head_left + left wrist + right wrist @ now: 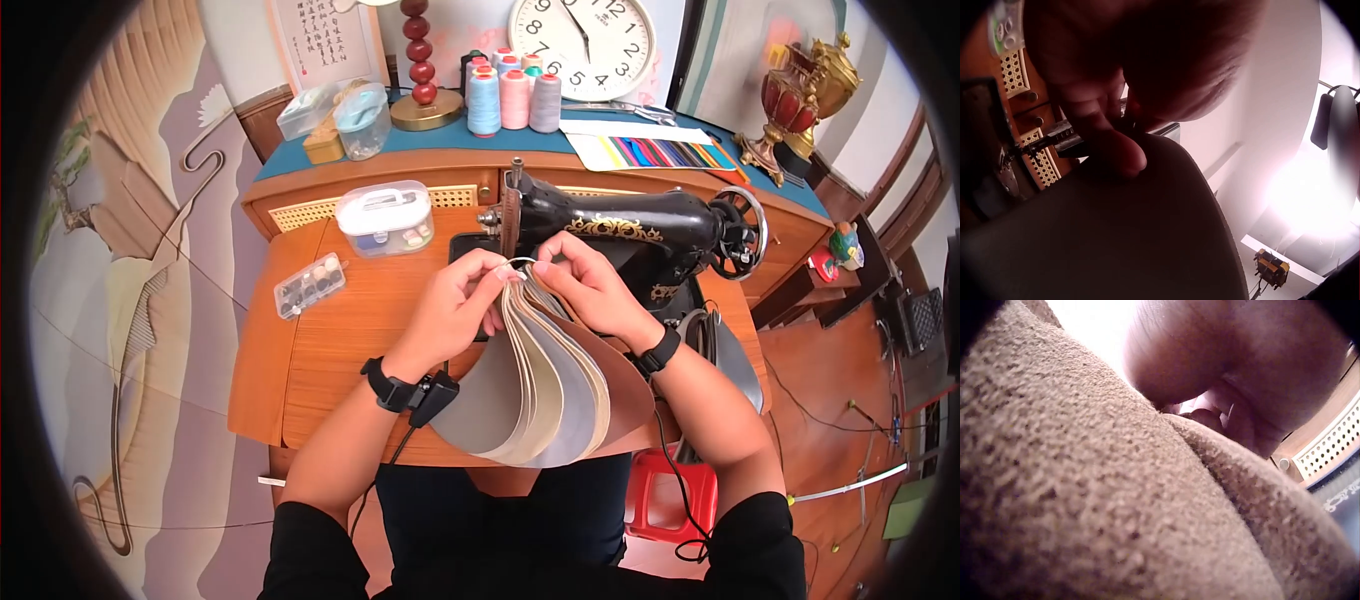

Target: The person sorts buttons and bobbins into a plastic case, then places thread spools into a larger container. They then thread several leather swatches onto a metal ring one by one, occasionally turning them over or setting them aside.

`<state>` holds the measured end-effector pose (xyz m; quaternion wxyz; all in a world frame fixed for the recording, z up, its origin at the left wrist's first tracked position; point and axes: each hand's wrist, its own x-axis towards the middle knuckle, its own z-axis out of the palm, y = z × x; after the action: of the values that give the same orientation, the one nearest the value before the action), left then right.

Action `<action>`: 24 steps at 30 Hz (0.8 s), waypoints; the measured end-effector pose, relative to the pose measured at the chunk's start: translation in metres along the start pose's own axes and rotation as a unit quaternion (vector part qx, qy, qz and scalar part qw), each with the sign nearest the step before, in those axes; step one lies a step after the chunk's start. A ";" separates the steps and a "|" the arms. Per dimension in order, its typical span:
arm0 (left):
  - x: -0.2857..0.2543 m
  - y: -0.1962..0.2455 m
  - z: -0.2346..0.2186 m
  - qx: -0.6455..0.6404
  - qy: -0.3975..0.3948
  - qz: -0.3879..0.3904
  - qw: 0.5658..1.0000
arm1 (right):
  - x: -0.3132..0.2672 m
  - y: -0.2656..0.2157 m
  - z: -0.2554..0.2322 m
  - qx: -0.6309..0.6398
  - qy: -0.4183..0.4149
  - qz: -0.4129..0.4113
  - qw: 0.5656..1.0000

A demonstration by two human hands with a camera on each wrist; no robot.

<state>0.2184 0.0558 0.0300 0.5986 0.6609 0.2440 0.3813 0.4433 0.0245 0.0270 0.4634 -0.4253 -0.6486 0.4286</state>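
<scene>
A bundle of leather swatches (580, 385) hangs fanned out over the front of the wooden table, in cream, grey and brown. Its top ends gather on a thin metal ring (520, 261). My left hand (450, 305) pinches the ring from the left, and my right hand (595, 290) pinches it from the right. In the left wrist view a dark swatch (1110, 231) spreads below the left fingers. Rough brown swatch backing (1079, 469) fills much of the right wrist view and partly hides the right fingertips.
A black sewing machine (620, 225) stands just behind the hands. More grey swatches (735, 360) lie at the table's right edge. Left of the hands are a clear lidded box (385, 220) and a small compartment case (310, 286). Thread spools (484, 105) stand on the back desk.
</scene>
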 end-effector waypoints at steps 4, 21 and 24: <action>-0.003 -0.002 0.001 0.012 -0.015 0.010 1.000 | -0.005 -0.007 0.005 -0.040 0.021 -0.029 0.999; -0.005 0.002 0.010 0.038 0.021 0.034 0.998 | -0.005 -0.021 0.009 -0.176 0.026 -0.061 0.982; -0.004 0.001 0.008 0.042 0.015 0.034 0.998 | -0.004 -0.016 0.009 -0.157 0.032 -0.073 0.984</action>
<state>0.2225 0.0476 0.0299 0.5531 0.6875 0.2468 0.4007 0.4331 0.0146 0.0396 0.4415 -0.4579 -0.7221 0.2721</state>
